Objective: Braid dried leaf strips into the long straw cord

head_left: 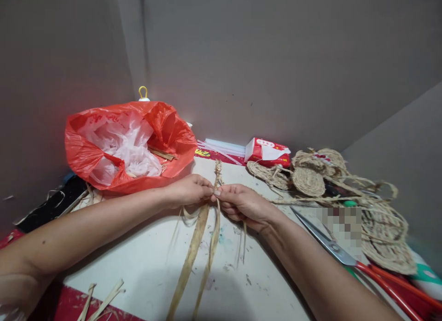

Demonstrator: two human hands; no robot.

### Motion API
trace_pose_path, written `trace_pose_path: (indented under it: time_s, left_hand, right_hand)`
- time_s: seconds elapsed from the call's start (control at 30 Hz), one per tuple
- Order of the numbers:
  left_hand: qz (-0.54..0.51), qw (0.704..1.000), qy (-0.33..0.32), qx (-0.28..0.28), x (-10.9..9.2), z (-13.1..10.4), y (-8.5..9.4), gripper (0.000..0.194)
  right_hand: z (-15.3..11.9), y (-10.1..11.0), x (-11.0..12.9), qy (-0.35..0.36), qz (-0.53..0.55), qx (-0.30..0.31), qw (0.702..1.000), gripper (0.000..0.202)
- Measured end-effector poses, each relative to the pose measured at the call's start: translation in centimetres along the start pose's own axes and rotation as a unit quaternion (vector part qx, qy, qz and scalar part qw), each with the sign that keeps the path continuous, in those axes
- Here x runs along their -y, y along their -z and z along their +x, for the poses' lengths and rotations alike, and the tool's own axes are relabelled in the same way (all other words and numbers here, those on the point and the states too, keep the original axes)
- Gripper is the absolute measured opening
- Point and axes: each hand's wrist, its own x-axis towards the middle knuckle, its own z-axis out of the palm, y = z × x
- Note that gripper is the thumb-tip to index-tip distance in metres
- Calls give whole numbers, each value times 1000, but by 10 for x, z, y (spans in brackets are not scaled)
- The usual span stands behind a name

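Note:
A narrow straw braid (pixel 218 170) runs away from me down the middle of the white board (pixel 138 261). At its near end my left hand (pixel 195 190) and my right hand (pixel 238 202) meet, thumbs and fingertips pinched on the strands. Two long flat straw strips hang from there toward me: a wide strip (pixel 191 247) on the left and a thinner strip (pixel 211 252) beside it. Shorter thin ends dangle under both hands. The exact crossing of strands between the fingertips is hidden.
A red plastic bag (pixel 172 123) holding white plastic stands behind my left arm. Red-handled scissors (pixel 331 247) lie right of my right forearm, near woven straw pieces (pixel 308 180). Behind are a tissue pack (pixel 264 153) and pale sticks (pixel 224 147). Cut straw bits (pixel 103 302) lie front left.

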Motion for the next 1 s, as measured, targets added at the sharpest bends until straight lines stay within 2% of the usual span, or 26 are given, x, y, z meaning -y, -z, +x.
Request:
trace_pose_path:
  time_s: [0.2, 0.4, 0.57, 0.7, 0.83, 1.0]
  left_hand:
    - [128, 989, -68, 9, 5, 8, 11, 22]
    - [215, 973, -80, -12, 1, 10, 11, 22]
    - [152, 986, -60, -27, 4, 12, 8, 21]
    - [75, 997, -13, 7, 1, 11, 6, 23]
    - [22, 999, 20, 38, -2, 8, 5, 23]
    - [27, 999, 36, 13, -1, 10, 2, 18]
  right_hand:
    - [-2, 9, 2, -32, -29, 30, 999, 32]
    - [-3, 9, 1, -14, -104, 10, 994, 30]
    - [-4, 8, 2, 6, -184, -19, 983, 25]
    - [-5, 11, 4, 40, -270, -36, 961, 23]
    - [-7, 9, 6, 76, -369, -53, 925, 19]
    - [-9, -1, 7, 108, -471, -106, 869, 23]
